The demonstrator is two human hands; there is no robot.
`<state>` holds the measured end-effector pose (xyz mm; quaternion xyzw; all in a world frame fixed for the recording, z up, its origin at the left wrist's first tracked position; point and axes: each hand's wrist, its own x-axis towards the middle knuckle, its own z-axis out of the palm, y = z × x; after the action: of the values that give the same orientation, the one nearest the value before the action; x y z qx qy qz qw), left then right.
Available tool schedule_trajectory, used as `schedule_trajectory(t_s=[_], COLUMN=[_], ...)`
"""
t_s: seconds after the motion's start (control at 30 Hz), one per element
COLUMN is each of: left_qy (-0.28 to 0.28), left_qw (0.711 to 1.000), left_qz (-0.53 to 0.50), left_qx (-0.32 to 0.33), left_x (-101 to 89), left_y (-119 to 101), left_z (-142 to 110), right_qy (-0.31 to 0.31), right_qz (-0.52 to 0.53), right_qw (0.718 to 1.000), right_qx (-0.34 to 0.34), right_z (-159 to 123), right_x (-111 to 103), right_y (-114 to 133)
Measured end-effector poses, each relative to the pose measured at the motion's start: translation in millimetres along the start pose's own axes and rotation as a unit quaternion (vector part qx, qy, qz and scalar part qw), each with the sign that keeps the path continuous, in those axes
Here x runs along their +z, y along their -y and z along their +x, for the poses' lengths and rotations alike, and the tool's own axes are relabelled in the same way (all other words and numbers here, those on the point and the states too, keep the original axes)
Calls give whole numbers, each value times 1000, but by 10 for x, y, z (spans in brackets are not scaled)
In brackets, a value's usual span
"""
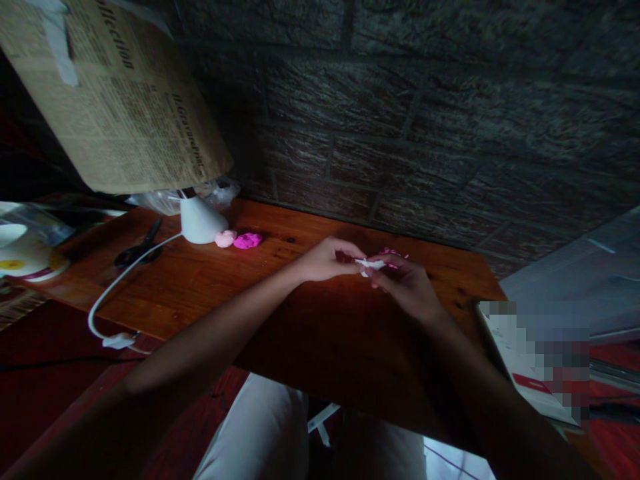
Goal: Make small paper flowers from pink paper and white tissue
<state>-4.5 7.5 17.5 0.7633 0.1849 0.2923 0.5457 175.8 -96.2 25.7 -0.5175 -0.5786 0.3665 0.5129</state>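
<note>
Over the middle of the wooden table, my left hand [333,259] and my right hand [407,285] meet at a small white soft-looking piece [371,265]. Fingertips of both hands pinch it, one hand at each end. Its kind is unclear; it looks like paper or modelling clay. Just behind my right fingers shows a pink crumpled thing [395,253], partly hidden by them. Further left, a pale pink lump [226,238] and a bright magenta lump [248,241] lie side by side by the lamp's foot.
A lamp with a newsprint shade [145,107] and white base [200,221] stands at the left; its cord [107,287] hangs over the front edge. Black scissors [140,250] and a white cup [30,253] lie further left. A book-like object [530,373] is at the right. A brick wall [400,133] rises behind.
</note>
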Motion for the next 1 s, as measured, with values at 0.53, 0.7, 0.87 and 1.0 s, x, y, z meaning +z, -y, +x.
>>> schedule_trajectory(t_s=[0.53, 0.7, 0.87, 1.0], left_qy=[33, 7, -3, -21], left_qw=[994, 989, 988, 994], left_qz=[77, 114, 132, 98], left_qx=[73, 94, 78, 53], left_x=[-6, 57, 128, 138], left_y=[-29, -7, -34, 11], left_z=[-14, -9, -27, -14], right_qy=[-23, -2, -12, -22], right_qz=[-4, -34, -45, -46], right_qw=[1000, 999, 999, 998], right_qx=[-12, 5, 18, 33], right_z=[23, 14, 14, 11], right_x=[0, -8, -13, 16], right_y=[-88, -90, -109, -156])
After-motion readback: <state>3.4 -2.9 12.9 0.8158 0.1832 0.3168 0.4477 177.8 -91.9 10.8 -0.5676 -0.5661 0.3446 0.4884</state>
